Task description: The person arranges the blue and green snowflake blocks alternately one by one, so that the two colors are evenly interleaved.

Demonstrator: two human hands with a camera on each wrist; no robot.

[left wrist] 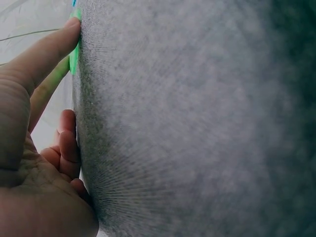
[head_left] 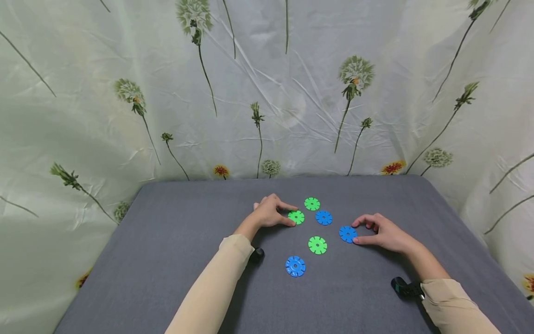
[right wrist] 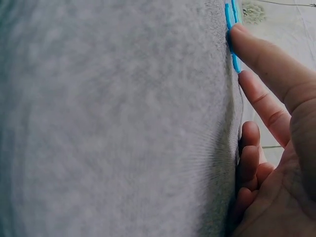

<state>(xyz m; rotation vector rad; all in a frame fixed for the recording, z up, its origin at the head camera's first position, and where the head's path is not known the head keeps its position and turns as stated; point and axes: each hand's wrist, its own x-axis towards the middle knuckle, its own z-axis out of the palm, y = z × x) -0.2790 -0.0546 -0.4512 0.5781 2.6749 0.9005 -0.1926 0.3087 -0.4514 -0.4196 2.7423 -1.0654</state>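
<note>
My left hand [head_left: 268, 213] pinches a green notched plastic disc [head_left: 297, 217] by its edges, thumb at the near side and forefinger at the far side. That disc lies flat on the grey table. On the right, my right hand [head_left: 387, 235] holds a blue notched disc [head_left: 347, 234] between thumb and forefinger, also flat on the cloth. In the right wrist view the blue disc [right wrist: 233, 54] shows edge-on by the fingertips. Between the hands lie a green disc [head_left: 312, 203] at the back, a blue disc [head_left: 323, 217] just in front of it, and another green disc [head_left: 317, 245].
A third blue disc [head_left: 295, 266] rests nearest me, left of the front green one. Grey cloth covers the table [head_left: 175, 260]. A pale flower-printed curtain [head_left: 292, 93] hangs behind and around it. Each wrist carries a small black camera [head_left: 402, 286].
</note>
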